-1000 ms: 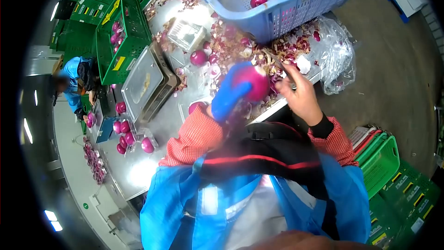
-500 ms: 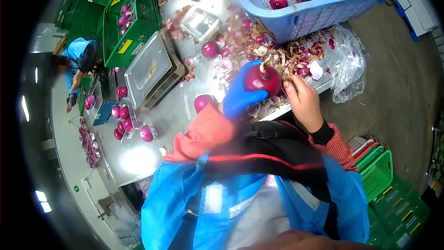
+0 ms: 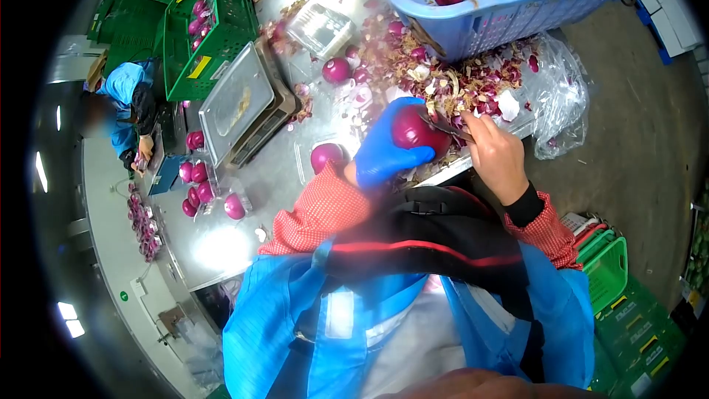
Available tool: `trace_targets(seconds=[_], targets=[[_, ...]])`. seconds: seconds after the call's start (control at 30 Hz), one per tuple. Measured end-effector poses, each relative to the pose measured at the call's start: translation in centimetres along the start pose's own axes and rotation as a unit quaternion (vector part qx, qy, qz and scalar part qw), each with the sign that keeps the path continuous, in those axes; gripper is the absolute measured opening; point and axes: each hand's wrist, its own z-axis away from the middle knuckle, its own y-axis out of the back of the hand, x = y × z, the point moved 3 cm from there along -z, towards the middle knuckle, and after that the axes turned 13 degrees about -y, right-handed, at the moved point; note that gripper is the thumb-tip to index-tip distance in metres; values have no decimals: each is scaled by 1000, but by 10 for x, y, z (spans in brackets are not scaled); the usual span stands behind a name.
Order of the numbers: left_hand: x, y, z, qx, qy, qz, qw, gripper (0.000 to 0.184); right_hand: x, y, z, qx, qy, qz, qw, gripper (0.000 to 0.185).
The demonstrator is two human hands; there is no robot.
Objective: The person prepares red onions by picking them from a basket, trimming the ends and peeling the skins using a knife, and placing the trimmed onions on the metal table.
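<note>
My left hand (image 3: 380, 151), in a blue glove, is wrapped round a large red onion (image 3: 415, 133) above the table's front edge. My bare right hand (image 3: 496, 155) grips a small knife (image 3: 452, 128), its blade reaching to the top of the onion. Dry onion skins (image 3: 461, 89) lie heaped just beyond both hands. To the left of my gloved hand, another red onion (image 3: 326, 157) sits in a clear plastic tray. A loose red onion (image 3: 336, 70) rests farther back on the metal table (image 3: 284, 177).
A blue basket (image 3: 509, 18) of red onions stands at the back right, beside a clear plastic bag (image 3: 559, 96). On the left are a scale (image 3: 240, 107), a green crate (image 3: 210, 52) and packed onions (image 3: 198, 196). A co-worker (image 3: 129, 107) bends over the table's far left.
The onion's dry stem top no longer shows, and the knife blade now lies across that spot. My right hand has moved slightly right and down. The co-worker's arm has shifted.
</note>
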Motion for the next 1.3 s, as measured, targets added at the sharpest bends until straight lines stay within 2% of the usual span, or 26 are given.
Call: trace_targets(seconds=[0.07, 0.17, 0.27, 0.33, 0.37, 0.4, 0.47, 0.5, 0.53, 0.6, 0.63, 0.67, 0.73, 0.77, 0.8, 0.83, 0.9, 0.93, 1.0, 1.03, 1.1, 1.17, 1.2, 1.23, 1.27, 1.3], targets=[[-3, -1, 0, 3, -6, -21, 1000, 78, -3, 2, 0, -12, -13, -92, 996, 43], [-10, -4, -2, 14, -1, -49, 999, 80, -14, 9, -12, -105, -137, -305, 936, 48], [-28, -2, 1, 5, -32, -122, 992, 82, -15, -2, -23, -111, -58, -312, 942, 48], [-30, -2, 3, 15, -47, -139, 989, 82, -9, -7, -23, -170, -95, -293, 936, 37], [-25, -2, 6, -10, -85, -252, 964, 71, -8, -9, -21, -195, -114, -276, 934, 34], [-29, 0, 10, -6, -93, -269, 959, 70, -9, -12, -19, -221, -132, -258, 931, 31], [-45, -3, 17, 11, -103, -305, 947, 69, -18, -16, -11, -191, -114, -202, 954, 24], [-45, -8, 24, 57, -88, -248, 963, 69, -23, -19, -7, -183, -100, -191, 959, 22], [-48, -5, 27, 50, -92, -259, 960, 75, -28, -21, -2, -175, -87, -181, 964, 21], [-43, 1, 34, 67, -66, -275, 957, 81, -51, -22, 9, -154, 28, -153, 976, 17], [-31, 5, 36, 51, -107, -353, 928, 83, -54, -25, 14, -182, 18, -159, 970, 14], [-33, 11, 39, 85, -74, -280, 953, 84, -55, -29, 16, -205, 6, -164, 965, 15], [-46, 21, 48, 148, -13, -121, 981, 85, -46, -31, -2, -175, -89, -180, 964, 44], [-57, 33, 53, 131, -1, -143, 981, 87, -37, -32, -8, -183, -125, -123, 967, 75], [-55, 38, 57, 147, -8, -107, 983, 87, -38, -30, -17, -187, -146, -107, 966, 75], [-54, 42, 60, 162, -17, -71, 984, 86, -30, -44, -18, -187, -116, -184, 958, 73], [-55, 43, 66, 200, -33, -4, 979, 82, -23, -70, -15, -320, -201, -369, 849, 69], [-56, 42, 68, 192, -36, -46, 980, 83, -27, -80, -10, -437, -306, -458, 711, 68], [-56, 44, 71, 182, -44, -130, 974, 83, -34, -104, -2, -425, -343, -528, 650, 63], [-47, 49, 76, 167, -40, -133, 976, 78, -37, -112, 0, -427, -347, -510, 661, 62], [-45, 74, 96, 127, -38, -291, 947, 72, -45, -124, 3, -453, -333, -452, 692, 59], [-77, 107, 120, 96, -53, -433, 895, 59, -59, -148, 6, -409, -246, -333, 814, 54], [-74, 117, 124, 88, -34, -469, 878, 57, -66, -158, 7, -405, -218, -276, 844, 52], [-71, 126, 128, 81, -15, -504, 860, 54, -76, -168, 6, -396, -210, -288, 846, 52], [-70, 135, 130, 75, 2, -538, 840, 51, -79, -175, 5, -448, -258, -296, 803, 47], [-72, 142, 134, 86, -58, -582, 807, 46, -79, -184, 3, -455, -254, -281, 806, 44]])
